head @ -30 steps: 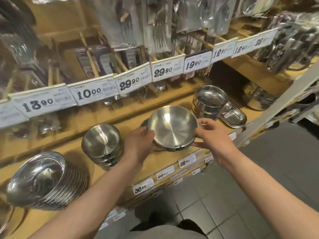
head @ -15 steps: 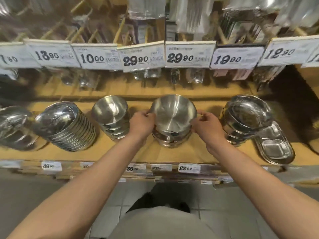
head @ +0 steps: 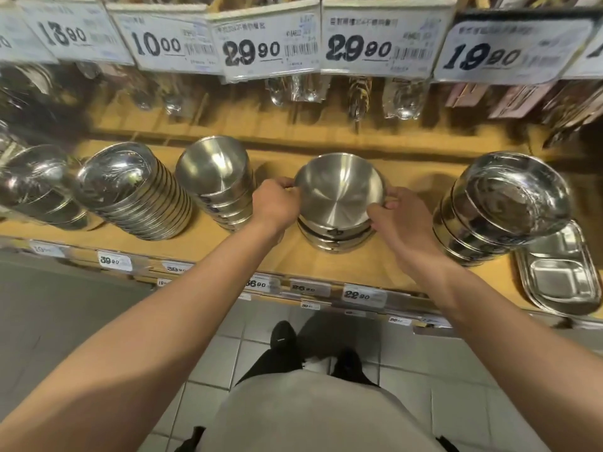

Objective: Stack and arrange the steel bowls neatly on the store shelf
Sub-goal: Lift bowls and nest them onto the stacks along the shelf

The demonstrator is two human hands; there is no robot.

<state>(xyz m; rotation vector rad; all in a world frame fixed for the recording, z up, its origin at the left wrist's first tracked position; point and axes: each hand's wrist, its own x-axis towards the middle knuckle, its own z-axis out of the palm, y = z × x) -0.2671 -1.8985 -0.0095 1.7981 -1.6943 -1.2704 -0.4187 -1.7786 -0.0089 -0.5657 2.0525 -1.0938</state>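
Your left hand (head: pixel 275 205) curls around the left rim of the top steel bowl (head: pixel 339 190), fingertips hooked over the edge. Your right hand (head: pixel 396 216) grips the bowl's right and near rim, thumb over the lip and fingers wrapped along the outside. The bowl sits tilted toward you on top of a short stack of bowls (head: pixel 332 238) at the middle of the wooden shelf (head: pixel 359 265).

Just left of your left hand stands a taller bowl stack (head: pixel 217 184), also leaning toward you. Further left lies a long, slanted row of shallow steel dishes (head: pixel 137 190), and beyond it another shiny pile (head: pixel 36 187) at the frame's edge. To the right, well apart from your hands, a stack of wider bowls (head: pixel 502 203) leans against nothing visible, with divided steel trays (head: pixel 561 272) just beside it at the near right.

Above, the hanging price tags read, left to right, 13.90 (head: pixel 65 32), 10.00 (head: pixel 156 45), 29.90 (head: pixel 253 52), 29.90 (head: pixel 359 48) and 19.90 (head: pixel 483 57); the small print and barcodes on them are too blurred to read. Along the shelf's near edge, small labels show 39.90 (head: pixel 111 261), 36.90 (head: pixel 259 284) and 22.90 (head: pixel 357 295); the others are unclear. Packaged cutlery (head: pixel 355 96) hangs behind the tags.
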